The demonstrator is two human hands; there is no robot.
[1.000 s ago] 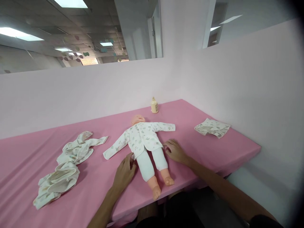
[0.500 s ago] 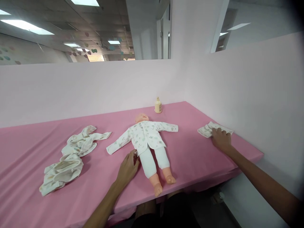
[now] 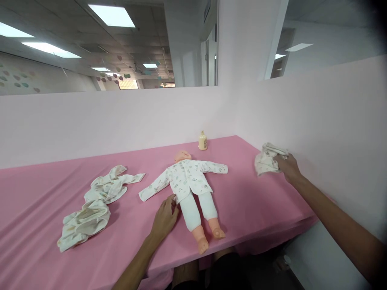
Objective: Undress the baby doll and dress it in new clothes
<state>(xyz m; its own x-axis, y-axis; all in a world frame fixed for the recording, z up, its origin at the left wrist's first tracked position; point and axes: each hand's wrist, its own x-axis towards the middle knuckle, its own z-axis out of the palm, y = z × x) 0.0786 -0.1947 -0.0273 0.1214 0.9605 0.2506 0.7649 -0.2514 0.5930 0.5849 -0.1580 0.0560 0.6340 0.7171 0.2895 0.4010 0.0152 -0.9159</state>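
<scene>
On pink table (image 3: 248,201): my left hand (image 3: 165,217) flat, fingers loose, touching doll (image 3: 190,189) at hip; my right hand (image 3: 288,166) gripping folded cloth (image 3: 267,160), raised near wall; crumpled garments (image 3: 93,205) far left; bottle (image 3: 202,141) behind doll.

The doll (image 3: 190,189) lies on its back mid-counter (image 3: 242,201), feet toward the near edge. Behind its head, by the wall, stands a bottle (image 3: 202,141). Left of the doll lies a heap of clothes (image 3: 96,201) — well apart — and far right, a folded garment (image 3: 267,161).
</scene>
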